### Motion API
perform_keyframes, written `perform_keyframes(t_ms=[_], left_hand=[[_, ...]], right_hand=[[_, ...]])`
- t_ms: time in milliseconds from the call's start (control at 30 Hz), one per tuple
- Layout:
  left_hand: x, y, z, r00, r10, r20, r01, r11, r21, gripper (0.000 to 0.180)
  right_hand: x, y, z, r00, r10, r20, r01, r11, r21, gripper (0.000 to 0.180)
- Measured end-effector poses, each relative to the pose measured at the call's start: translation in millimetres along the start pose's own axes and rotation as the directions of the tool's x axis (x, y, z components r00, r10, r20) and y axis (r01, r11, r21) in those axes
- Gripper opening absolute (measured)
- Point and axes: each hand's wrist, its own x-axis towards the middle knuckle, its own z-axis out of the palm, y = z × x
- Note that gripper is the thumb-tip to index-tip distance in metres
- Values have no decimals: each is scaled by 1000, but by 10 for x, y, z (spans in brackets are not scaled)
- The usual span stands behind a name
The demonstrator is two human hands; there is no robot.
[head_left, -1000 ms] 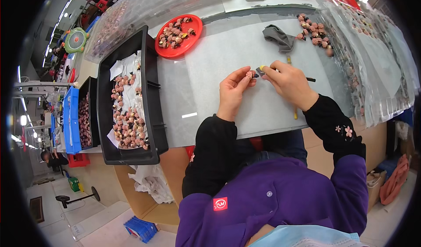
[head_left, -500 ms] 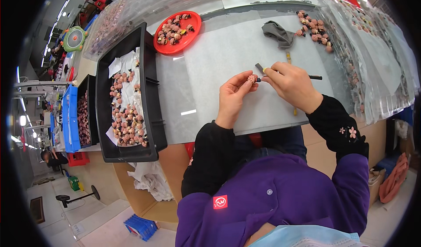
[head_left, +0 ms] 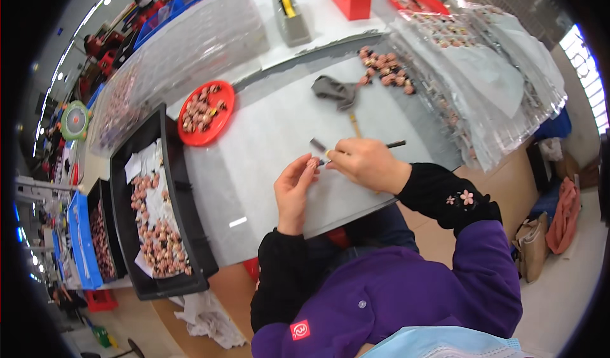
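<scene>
My left hand pinches a small pink, knobbly flower-like piece with a dark base, just above the pale work sheet. From the right, my right hand meets the piece's dark end with its fingertips. Between those fingers sits a slim tool with a dark grey end and a yellow band; its exact kind is unclear. Beyond the right hand lie a thin brown stick and a black stick, both partly hidden. A crumpled grey cloth rests farther back.
To the left stand a red plate of pink pieces and a black crate holding many more. Loose pieces lie at the back right, beside stacked clear plastic trays. A grey tape dispenser and a red one stand behind.
The view has swung, so the whole bench appears farther left and tilted. Both hands keep nearly the same pose at the pink piece, and the slim tool stays in my right fingers.
</scene>
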Motion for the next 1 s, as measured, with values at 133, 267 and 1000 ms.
perform_keyframes(t_ms=[133,267,1000], left_hand=[[-7,-8,26,1000,8,12,-8,1000,-24,26],[-39,-11,34,1000,19,3,-18,1000,-11,25],[40,-135,91,1000,10,27,-9,999,-50,25]], right_hand=[[-37,0,-20,999,48,-23,-47,998,49,16],[-36,23,27,990,114,-79,-102,984,145,16],[-150,-625,-1985,-175,-177,-969,567,786,-246,22]])
